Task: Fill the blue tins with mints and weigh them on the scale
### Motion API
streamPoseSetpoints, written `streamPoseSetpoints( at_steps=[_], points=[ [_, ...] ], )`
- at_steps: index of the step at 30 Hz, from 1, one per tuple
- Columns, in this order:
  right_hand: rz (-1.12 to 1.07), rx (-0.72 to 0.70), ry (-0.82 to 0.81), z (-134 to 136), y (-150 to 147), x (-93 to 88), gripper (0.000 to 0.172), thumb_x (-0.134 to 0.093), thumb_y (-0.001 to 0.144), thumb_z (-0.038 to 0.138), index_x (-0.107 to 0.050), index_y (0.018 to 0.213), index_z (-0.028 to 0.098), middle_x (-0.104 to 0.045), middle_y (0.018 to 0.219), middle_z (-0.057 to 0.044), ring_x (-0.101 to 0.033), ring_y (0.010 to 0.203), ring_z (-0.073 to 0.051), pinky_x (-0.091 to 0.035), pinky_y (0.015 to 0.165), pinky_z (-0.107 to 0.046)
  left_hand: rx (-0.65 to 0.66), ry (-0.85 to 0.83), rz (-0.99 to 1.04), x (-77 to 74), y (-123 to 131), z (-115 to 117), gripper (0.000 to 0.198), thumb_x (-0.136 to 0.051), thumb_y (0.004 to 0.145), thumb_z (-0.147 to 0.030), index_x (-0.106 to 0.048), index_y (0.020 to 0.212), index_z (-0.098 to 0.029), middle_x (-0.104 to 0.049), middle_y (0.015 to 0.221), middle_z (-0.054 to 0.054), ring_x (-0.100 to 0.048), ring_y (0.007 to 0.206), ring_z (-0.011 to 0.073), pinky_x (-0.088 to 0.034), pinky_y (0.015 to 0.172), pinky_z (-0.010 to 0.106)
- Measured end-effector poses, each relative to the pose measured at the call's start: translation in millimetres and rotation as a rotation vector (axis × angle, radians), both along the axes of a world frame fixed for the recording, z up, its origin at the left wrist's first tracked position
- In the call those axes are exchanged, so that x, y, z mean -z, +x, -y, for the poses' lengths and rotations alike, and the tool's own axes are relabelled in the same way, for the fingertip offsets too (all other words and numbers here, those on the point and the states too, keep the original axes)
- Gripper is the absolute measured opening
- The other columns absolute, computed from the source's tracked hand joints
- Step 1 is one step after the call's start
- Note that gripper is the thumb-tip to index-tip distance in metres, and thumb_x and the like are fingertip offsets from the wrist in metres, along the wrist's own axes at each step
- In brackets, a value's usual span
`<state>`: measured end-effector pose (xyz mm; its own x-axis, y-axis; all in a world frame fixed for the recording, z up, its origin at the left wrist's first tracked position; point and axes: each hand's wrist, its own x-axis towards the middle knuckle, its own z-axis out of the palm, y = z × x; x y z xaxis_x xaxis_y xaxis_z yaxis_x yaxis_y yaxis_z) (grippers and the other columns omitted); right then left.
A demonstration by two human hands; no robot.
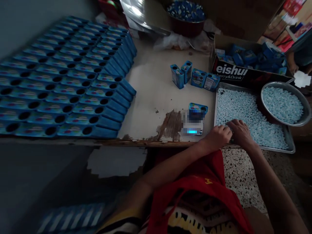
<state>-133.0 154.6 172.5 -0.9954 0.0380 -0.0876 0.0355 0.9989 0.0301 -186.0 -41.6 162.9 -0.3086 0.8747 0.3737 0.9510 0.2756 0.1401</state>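
My left hand point(222, 134) is closed at the near left corner of a metal tray point(215, 110). Close beside it, my right hand point(240, 131) curls over small pale-blue pellets point(240, 102) that cover the tray. The fingers of both hands are bent down, so whatever is between them is hidden. Left of my hands sits a small device with a lit cyan display point(192, 132), partly pixelated. A blue box point(198, 107) stands on or just behind it; the blur hides which. A round metal bowl point(305, 113) of the same pellets rests on the tray's right side.
Rows of blue boxes with round dark holes point(73, 81) fill the table's left. Several blue boxes point(197, 78) stand mid-table. A black carton point(231, 71) holds more at back right. A dark red basin point(187, 27) with shiny blue pieces stands behind. Another person's hand point(292, 63) shows far right.
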Motion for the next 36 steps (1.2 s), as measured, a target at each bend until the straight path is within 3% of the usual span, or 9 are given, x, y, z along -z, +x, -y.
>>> streamPoseSetpoints(
  at_steps=[3,6,9,12,17,21,24,29,36],
  points=[
    [0.066,-0.035,-0.199,-11.2,-8.2,-6.8,0.018,-0.064,0.098,0.021,-0.079,0.109,0.020,-0.077,0.107,-0.013,-0.071,0.095,-0.026,-0.051,0.082,-0.035,0.014,0.044,-0.011,8.1,-2.6,14.8,0.032,-0.047,0.112,-0.017,-0.069,0.134,-0.010,-0.077,0.111,0.014,-0.073,0.104,0.0252,-0.056,0.093,0.039],
    [0.012,0.009,-0.353,-24.5,-8.9,-6.3,0.018,-0.065,0.099,0.030,-0.080,0.106,0.022,-0.079,0.100,-0.009,-0.072,0.084,-0.024,-0.051,0.078,-0.034,-0.038,0.149,-0.047,11.6,-11.6,68.1,0.028,-0.052,0.111,-0.020,-0.071,0.132,-0.019,-0.078,0.117,0.012,-0.071,0.115,0.0256,-0.055,0.105,0.041],
    [-0.057,0.066,-0.341,-29.1,-10.7,-5.4,0.020,-0.069,0.098,0.032,-0.083,0.110,0.024,-0.080,0.106,-0.009,-0.073,0.081,-0.023,-0.052,0.076,-0.035,-0.329,0.203,-0.038,-2.7,-38.9,107.5,0.038,-0.062,0.108,-0.027,-0.064,0.145,-0.025,-0.074,0.132,0.014,-0.066,0.128,0.0318,-0.053,0.111,0.049],
    [-0.138,0.043,-0.274,-21.9,-28.6,-9.4,0.025,-0.078,0.094,0.041,-0.085,0.112,0.026,-0.077,0.121,-0.012,-0.076,0.089,-0.026,-0.054,0.077,-0.037,-0.328,0.025,-0.022,-27.4,-73.1,101.1,0.055,-0.069,0.104,-0.031,-0.054,0.156,-0.020,-0.066,0.148,0.020,-0.059,0.142,0.0384,-0.049,0.119,0.057],
    [-0.268,-0.036,-0.413,12.7,-109.0,-25.9,0.026,-0.068,0.101,0.038,-0.083,0.114,0.021,-0.080,0.106,-0.011,-0.071,0.076,-0.022,-0.053,0.077,-0.036,-0.240,-0.317,0.114,-59.6,-137.9,86.5,0.034,-0.062,0.103,-0.015,-0.063,0.137,-0.017,-0.075,0.127,0.014,-0.073,0.113,0.0271,-0.058,0.095,0.038],
    [-0.306,-0.136,-0.497,70.7,-200.6,-46.2,0.029,-0.058,0.106,0.032,-0.082,0.114,0.019,-0.083,0.097,-0.010,-0.075,0.087,-0.024,-0.053,0.079,-0.032,-0.376,-0.186,0.128,-86.3,-227.0,156.0,0.048,-0.072,0.097,-0.021,-0.061,0.145,-0.020,-0.071,0.143,0.014,-0.069,0.130,0.0304,-0.055,0.108,0.042],
    [-0.345,-0.207,-0.376,128.4,-270.4,-61.4,0.035,-0.051,0.111,0.031,-0.082,0.116,0.016,-0.082,0.114,-0.015,-0.076,0.104,-0.026,-0.054,0.087,-0.032,-0.535,-0.100,0.136,-100.7,-304.8,223.5,0.053,-0.069,0.096,-0.023,-0.063,0.148,-0.021,-0.069,0.149,0.013,-0.064,0.139,0.0321,-0.050,0.118,0.046],
    [-0.155,-0.165,-0.045,204.7,-353.5,-64.8,0.035,-0.071,0.101,0.042,-0.085,0.111,0.011,-0.076,0.125,-0.027,-0.075,0.111,-0.034,-0.058,0.089,-0.041,-0.553,-0.304,0.283,-90.8,-378.3,299.1,0.053,-0.072,0.087,-0.033,-0.072,0.139,-0.023,-0.077,0.137,0.008,-0.068,0.128,0.0263,-0.051,0.110,0.036],
    [-0.055,-0.118,0.040,213.1,-356.6,-56.8,0.035,-0.078,0.094,0.037,-0.084,0.112,0.008,-0.081,0.103,-0.027,-0.077,0.110,-0.040,-0.057,0.092,-0.047,-0.502,-0.453,0.407,-54.9,-366.6,340.6,0.050,-0.060,0.100,-0.046,-0.075,0.139,-0.019,-0.080,0.136,0.011,-0.074,0.119,0.0225,-0.055,0.104,0.030]
  ],
)
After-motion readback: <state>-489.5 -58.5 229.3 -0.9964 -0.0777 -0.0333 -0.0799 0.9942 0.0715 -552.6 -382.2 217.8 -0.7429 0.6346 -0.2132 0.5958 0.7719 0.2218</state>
